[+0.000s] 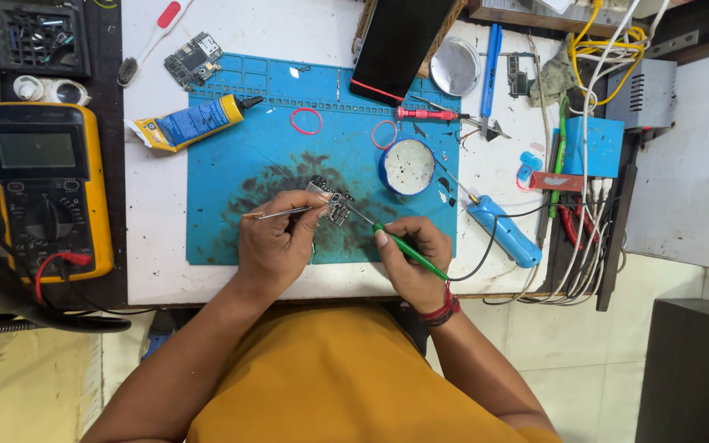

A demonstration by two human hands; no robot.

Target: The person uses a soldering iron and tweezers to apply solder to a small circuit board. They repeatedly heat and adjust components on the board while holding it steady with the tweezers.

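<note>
On the blue mat [231,176], left hand [276,242] pinches tweezers [282,213] at the circuit board [334,201] — right hand [412,258] grips a green-handled tool [408,250].

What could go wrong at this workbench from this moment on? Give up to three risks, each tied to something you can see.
1. The left hand steadies the small circuit board with only tweezers; it might slip under the green-handled tool that the right hand works with.
2. The tool's tip sits close to the left fingertips, so a slip could hurt them.
3. The open round tin lies just beyond the board; a stray move might knock it.
</note>
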